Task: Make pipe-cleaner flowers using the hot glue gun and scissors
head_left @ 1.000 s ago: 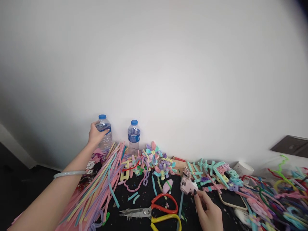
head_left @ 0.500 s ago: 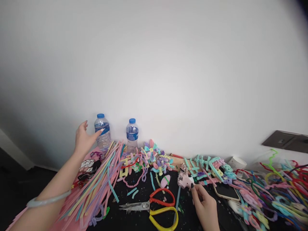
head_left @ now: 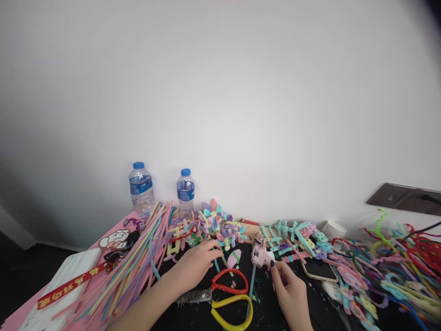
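Note:
My left hand (head_left: pixel 194 265) rests low over the black mat, fingers curled loosely, tips near the pipe-cleaner flowers (head_left: pixel 220 227) and a pink oval piece (head_left: pixel 234 258); nothing clearly sits in it. My right hand (head_left: pixel 288 287) pinches the handle of a small pink glue gun (head_left: pixel 261 254) standing on the mat. Scissors with red and yellow handles (head_left: pixel 227 301) lie between the two hands. Two water bottles (head_left: pixel 140 188) with blue caps stand against the wall, free of my hands.
Long pastel pipe cleaners (head_left: pixel 138 264) fan across the left side. A white box with a red strip (head_left: pixel 65 282) lies at the front left. Teal and pink bent shapes (head_left: pixel 296 234), a phone (head_left: pixel 320 270), a white cup (head_left: pixel 332 228) and tangled pipe cleaners (head_left: pixel 396 266) fill the right.
My left hand let go of the left bottle and came down and right to the mat beside the flowers. My right hand stayed on the glue gun.

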A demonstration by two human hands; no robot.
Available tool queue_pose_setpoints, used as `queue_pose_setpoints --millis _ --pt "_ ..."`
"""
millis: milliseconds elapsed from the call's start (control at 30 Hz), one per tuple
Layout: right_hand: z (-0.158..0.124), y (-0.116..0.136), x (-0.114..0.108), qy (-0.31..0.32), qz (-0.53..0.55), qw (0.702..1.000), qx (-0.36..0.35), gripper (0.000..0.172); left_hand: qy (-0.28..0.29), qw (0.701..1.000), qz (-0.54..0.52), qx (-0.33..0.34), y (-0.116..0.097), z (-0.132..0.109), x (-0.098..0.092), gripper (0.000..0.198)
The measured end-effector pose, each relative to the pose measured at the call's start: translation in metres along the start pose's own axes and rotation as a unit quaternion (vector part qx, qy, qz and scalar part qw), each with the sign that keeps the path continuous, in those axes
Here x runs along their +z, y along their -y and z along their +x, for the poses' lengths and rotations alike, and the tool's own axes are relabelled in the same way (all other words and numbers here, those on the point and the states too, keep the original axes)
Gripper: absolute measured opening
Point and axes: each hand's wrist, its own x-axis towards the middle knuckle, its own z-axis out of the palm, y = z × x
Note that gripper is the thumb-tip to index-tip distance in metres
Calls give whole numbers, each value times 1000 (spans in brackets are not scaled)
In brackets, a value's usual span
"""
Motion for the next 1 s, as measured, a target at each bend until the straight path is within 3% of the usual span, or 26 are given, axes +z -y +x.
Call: queue_pose_setpoints --millis 100,233,333,400,467,567,633,733,833,1000 --pt "0 0 0 0 -1 1000 5 41 28 999 31 8 9 5 13 32" --pt "0 0 2 6 2 1000 7 41 25 998 52 -29 18 6 9 18" --pt "0 0 3 6 7 1000 6 39 -21 998 -19 -64 13 5 -2 13" --pt "-1 1 4 6 14 1000 3 38 -86 983 -134 -91 4 6 -6 8" --pt "-3 6 5 9 25 1000 -9 35 -135 934 -308 -123 -8 8 -5 8" --pt "-9 20 6 33 48 997 -45 32 -118 809 -552 -164 -25 14 8 24" --pt "-13 32 8 73 64 992 -81 26 -97 746 -639 -163 -33 20 22 26" --pt "-13 48 13 145 87 977 -133 17 -107 678 -706 -173 -37 30 45 26" --pt "-6 54 23 132 73 981 -123 16 -128 652 -731 -156 -35 41 61 24" --pt "2 46 39 79 61 988 -120 23 -168 666 -710 -156 -29 48 72 25"
